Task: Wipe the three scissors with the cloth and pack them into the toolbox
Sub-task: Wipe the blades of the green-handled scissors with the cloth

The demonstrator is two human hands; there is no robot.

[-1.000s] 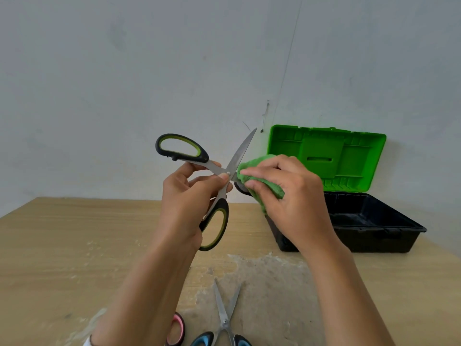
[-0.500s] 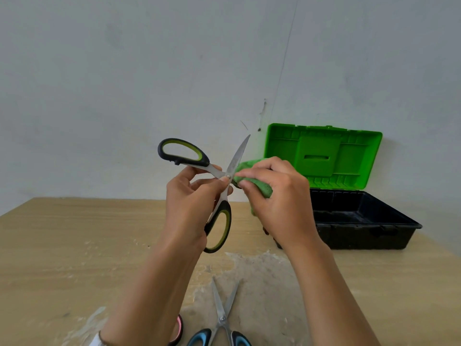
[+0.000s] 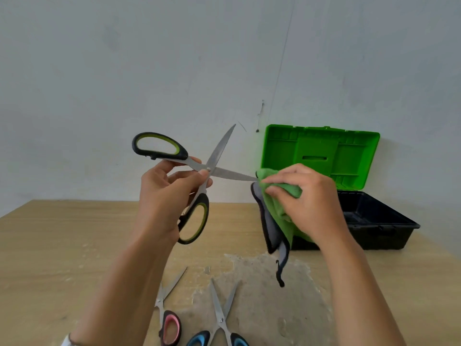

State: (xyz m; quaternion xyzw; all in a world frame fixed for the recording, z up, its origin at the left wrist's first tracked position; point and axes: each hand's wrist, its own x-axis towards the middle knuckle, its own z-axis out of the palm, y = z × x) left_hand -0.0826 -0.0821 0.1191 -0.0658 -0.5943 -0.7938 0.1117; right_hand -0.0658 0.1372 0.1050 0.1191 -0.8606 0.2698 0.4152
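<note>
My left hand [image 3: 169, 196] grips the green-and-black scissors [image 3: 199, 168] near the pivot, blades spread wide in the air above the table. My right hand [image 3: 306, 203] pinches the green cloth [image 3: 277, 213] round the tip of the right-pointing blade; the cloth's grey underside hangs down. The pink-handled scissors [image 3: 167, 313] and the blue-handled scissors [image 3: 222, 318] lie on the table near the front edge, both with blades apart. The toolbox [image 3: 379, 221] stands at the right, its green lid raised against the wall, its black tub partly hidden by my right hand.
The wooden table [image 3: 62, 245] has a worn, scraped patch [image 3: 262, 295] in the middle under my hands. A plain grey wall [image 3: 149, 71] stands right behind the table and the toolbox.
My right hand has slid the cloth outward along the blade from near the pivot to its tip. The cloth now hangs looser. The view has shifted, showing more of the scissors on the table.
</note>
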